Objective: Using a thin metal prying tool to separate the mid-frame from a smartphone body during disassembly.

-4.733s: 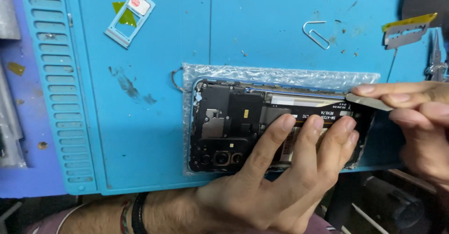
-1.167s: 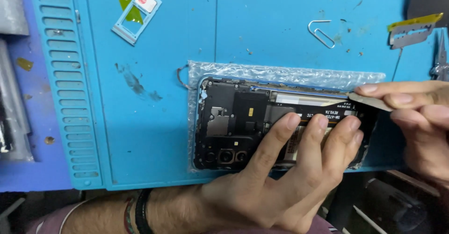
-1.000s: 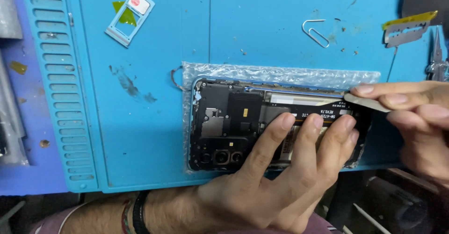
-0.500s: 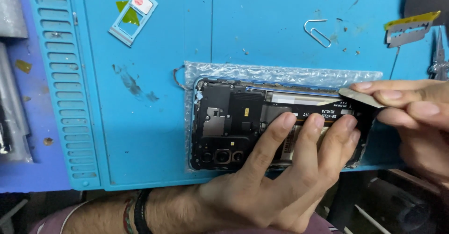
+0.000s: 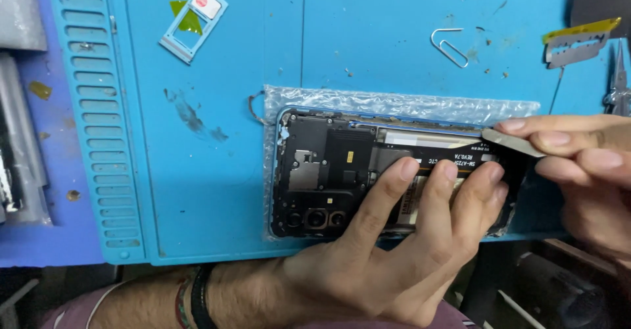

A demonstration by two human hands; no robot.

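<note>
Blue mat (image 5: pixel 217 191) bears opened phone (image 5: pixel 342 171) lengthwise left-right, left hand (image 5: pixel 388 257) spread flat, right hand (image 5: pixel 578 171) pinching pry tool (image 5: pixel 513 141).

my bench is covered by a blue work mat (image 5: pixel 217 171) with a row of slotted ridges (image 5: pixel 98 118) down its left side, scuffed and speckled with dark marks. to the left of the mat, a darker blue surface (image 5: pixel 46 230) shows, with something grey and glossy (image 5: pixel 20 138) lying on it, maybe plastic wrap; i can't tell. below the mat's front edge it drops off into dark shadow (image 5: pixel 565 296). the light is even and fairly bright, with soft shadows.
</note>
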